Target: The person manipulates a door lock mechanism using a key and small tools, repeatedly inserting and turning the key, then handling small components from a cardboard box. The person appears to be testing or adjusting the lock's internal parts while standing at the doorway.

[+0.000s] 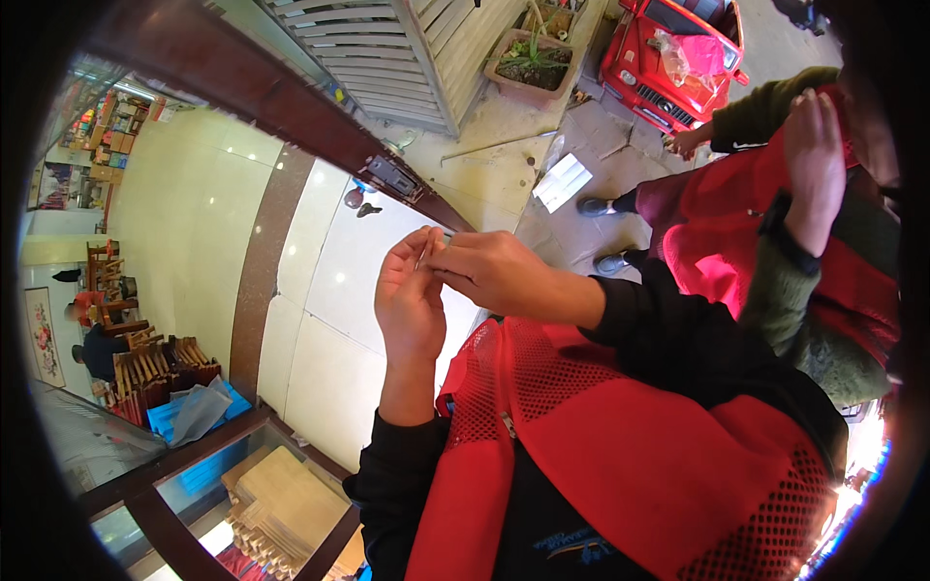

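Observation:
My left hand [411,305] is raised in front of my chest with its fingers curled and its fingertips together. Meeting it from the right, my right hand [499,271] has thumb and fingers pinched against the left fingertips. Something small and thin seems to be between them, but it is too small and covered to name. Just beyond the hands runs the edge of a dark red-brown door [320,126]. A metal lock plate [392,177] is set into that edge. Near it, a round brown knob [353,198] shows against the pale tiles.
Close on the right stands another person in a red vest [717,228], one hand [814,160] raised. A red toy car [668,63], a planter [531,68] and a white paper [562,182] lie beyond. A glass-topped case [160,523] and stacked wooden stools [160,373] are at left.

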Available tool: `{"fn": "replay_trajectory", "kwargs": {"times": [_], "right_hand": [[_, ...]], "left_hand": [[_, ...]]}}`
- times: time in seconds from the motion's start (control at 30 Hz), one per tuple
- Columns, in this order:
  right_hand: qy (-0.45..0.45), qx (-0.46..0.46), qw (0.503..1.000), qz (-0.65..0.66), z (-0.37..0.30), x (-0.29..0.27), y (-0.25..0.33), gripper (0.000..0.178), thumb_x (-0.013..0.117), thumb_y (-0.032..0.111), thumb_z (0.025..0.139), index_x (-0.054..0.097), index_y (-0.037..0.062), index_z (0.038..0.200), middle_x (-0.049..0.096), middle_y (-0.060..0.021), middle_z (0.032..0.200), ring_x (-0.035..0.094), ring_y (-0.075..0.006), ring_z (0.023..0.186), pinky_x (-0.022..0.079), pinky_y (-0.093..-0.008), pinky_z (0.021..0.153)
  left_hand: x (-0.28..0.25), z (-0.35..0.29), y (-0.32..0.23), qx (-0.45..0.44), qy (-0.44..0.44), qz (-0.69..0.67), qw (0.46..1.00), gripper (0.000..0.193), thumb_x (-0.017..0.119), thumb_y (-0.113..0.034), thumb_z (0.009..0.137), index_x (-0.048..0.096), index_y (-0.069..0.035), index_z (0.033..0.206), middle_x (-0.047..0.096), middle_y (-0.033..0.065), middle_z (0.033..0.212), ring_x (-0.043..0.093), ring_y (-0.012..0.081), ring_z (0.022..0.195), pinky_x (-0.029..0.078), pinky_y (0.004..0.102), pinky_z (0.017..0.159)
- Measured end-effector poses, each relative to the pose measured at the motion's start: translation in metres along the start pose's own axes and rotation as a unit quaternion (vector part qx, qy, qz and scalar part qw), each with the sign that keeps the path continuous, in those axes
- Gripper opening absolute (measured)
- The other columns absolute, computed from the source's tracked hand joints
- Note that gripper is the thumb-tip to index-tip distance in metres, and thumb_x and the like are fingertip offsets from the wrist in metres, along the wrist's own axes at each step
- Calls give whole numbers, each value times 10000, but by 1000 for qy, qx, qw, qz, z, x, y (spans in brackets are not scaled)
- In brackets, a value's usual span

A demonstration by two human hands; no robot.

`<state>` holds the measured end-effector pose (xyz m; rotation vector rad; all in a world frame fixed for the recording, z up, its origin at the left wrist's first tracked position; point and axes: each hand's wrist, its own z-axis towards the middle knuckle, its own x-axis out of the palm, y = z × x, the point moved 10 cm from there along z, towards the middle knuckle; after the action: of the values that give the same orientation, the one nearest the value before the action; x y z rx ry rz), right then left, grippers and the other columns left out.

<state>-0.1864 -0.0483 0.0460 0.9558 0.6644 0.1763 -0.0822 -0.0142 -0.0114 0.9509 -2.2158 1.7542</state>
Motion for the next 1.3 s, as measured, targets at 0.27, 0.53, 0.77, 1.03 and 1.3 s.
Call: {"fn": "replay_trajectory", "kwargs": {"times": [0.27,0.53,0.77,1.03,1.3], "right_hand": [[3,-59,998,36,5,-23,-23,110,671,117,848,652,47,932,630,-121,817,634,-337,735,513,-414,644],[53,-105,978,171,-3,-41,-28,108,664,84,854,677,30,947,619,-107,806,616,-311,739,506,-398,672],[67,24,928,366,-31,-2,-60,135,733,126,861,688,16,926,696,-71,799,658,-158,725,502,-291,658],[-127,65,931,336,-71,26,-83,156,620,94,910,600,-25,1008,676,-121,796,672,-205,720,515,-303,673],[-261,107,885,371,-86,29,-88,96,613,61,910,620,-21,961,676,-146,801,686,-260,737,535,-348,672]], "left_hand": [[14,4,12,-9,-53,22,998,217,479,-66,1012,534,55,1184,617,171,1182,622,237,1123,508,335,983],[2,-12,22,-169,-5,166,972,214,586,-173,996,574,10,1107,669,122,993,674,233,954,562,380,823],[-2,-13,39,-233,161,144,948,177,631,-155,970,605,15,1013,673,117,907,662,215,857,547,332,714],[-38,5,52,-159,117,178,964,150,544,-201,945,541,-57,903,565,51,816,540,165,713,437,283,587],[-35,24,32,-119,124,50,984,70,555,-164,956,570,-96,951,554,21,849,509,136,752,421,254,594]]}}
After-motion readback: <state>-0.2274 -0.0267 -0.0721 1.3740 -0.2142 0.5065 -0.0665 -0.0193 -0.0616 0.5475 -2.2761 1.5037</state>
